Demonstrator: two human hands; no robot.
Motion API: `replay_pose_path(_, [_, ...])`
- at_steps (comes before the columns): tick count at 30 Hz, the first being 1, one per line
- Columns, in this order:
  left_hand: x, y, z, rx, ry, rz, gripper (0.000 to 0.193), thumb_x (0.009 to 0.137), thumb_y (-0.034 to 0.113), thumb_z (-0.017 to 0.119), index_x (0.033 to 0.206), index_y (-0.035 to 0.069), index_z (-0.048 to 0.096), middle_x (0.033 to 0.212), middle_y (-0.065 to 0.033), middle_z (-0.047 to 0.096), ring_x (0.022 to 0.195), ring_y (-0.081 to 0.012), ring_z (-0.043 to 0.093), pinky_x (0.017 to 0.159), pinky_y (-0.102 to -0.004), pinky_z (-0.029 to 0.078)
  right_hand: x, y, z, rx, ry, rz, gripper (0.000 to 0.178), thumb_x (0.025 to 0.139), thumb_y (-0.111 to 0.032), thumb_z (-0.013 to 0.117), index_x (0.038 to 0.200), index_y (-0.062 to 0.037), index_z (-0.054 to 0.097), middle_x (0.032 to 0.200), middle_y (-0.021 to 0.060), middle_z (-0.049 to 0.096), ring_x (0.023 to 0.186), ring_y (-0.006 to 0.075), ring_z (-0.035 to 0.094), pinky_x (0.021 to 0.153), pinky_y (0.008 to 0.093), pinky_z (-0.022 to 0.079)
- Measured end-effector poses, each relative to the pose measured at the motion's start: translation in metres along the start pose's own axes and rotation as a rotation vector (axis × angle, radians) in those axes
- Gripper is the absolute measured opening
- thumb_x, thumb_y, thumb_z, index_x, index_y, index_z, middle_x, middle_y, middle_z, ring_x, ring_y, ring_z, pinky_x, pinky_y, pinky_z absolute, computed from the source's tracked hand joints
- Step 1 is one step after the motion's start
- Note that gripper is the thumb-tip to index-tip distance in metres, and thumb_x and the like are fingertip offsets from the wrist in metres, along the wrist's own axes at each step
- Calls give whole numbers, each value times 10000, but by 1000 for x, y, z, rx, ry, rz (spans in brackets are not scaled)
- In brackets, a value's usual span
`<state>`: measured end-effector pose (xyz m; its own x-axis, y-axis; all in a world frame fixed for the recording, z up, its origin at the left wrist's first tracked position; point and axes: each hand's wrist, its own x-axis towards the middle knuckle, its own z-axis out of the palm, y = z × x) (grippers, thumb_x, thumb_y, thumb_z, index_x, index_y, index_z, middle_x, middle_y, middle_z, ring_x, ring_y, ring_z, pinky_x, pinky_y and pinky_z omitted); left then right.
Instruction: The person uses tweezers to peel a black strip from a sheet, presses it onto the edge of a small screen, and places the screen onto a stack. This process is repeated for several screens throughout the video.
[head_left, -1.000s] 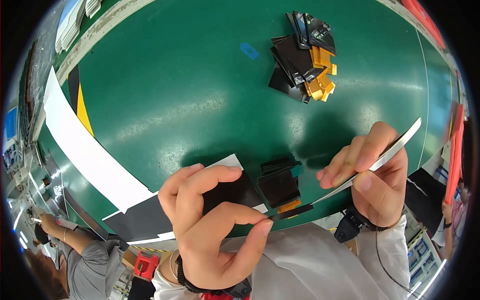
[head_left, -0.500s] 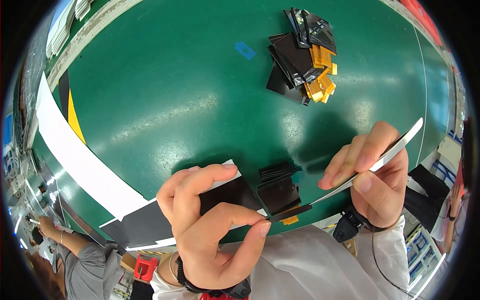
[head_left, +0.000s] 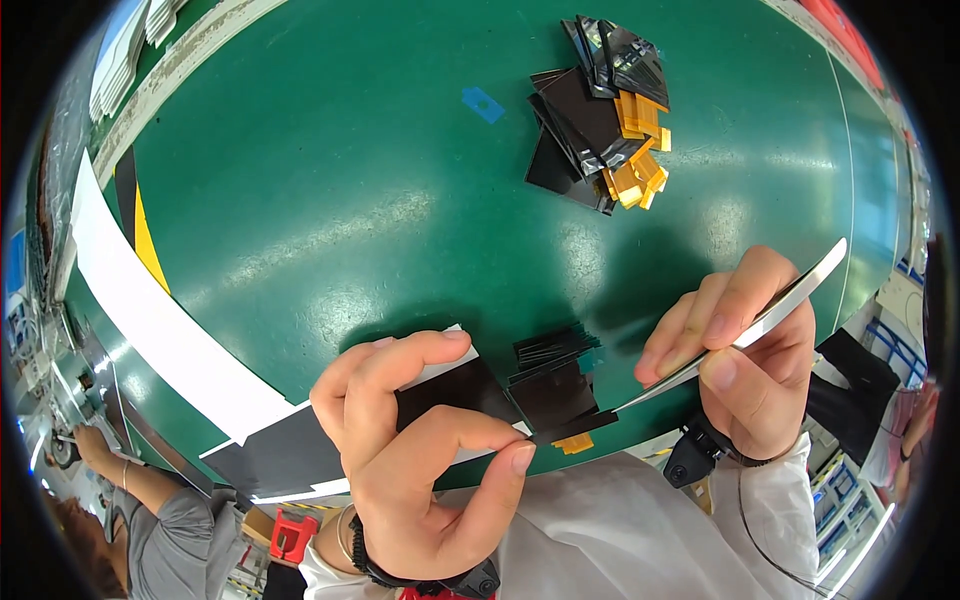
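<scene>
We show: left hand, arched, thumb and forefinger pinching a strip; right hand, slanted, fingers gripping tweezers; strip thin, black, spanning from left fingertips to tweezer tips.

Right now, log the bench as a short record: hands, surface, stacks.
Left hand: pinching one end of a thin black strip
Right hand: holding slim silver metal tweezers, tips at the strip's other end
Surface: smooth green tabletop
Nearby: small stack of black rectangular panels, just beyond the strip
Farther: loose pile of black panels with orange tabs
</scene>
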<state>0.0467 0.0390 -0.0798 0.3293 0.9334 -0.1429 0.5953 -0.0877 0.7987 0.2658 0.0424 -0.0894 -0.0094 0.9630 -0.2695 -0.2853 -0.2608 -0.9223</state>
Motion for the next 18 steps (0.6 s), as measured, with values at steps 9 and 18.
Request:
replay_pose_path(9, [2,2,0,12,3,-3,103,632,149,672,640,81,596,1170,-145,506,1070,-292,388,882,-382,285,0,-1,-1,-3,-3,13,200,792,-110,635,843,-44,454,676,117,576,659,261,640,597,293,525])
replay_pose_path(18, [1,2,1,-5,6,-19,106,630,152,668,629,80,590,1164,-145,507,1076,-295,386,906,-393,277,0,-2,-1,-7,-3,19,188,787,-94,627,850,-43,458,679,115,576,663,265,636,601,305,522])
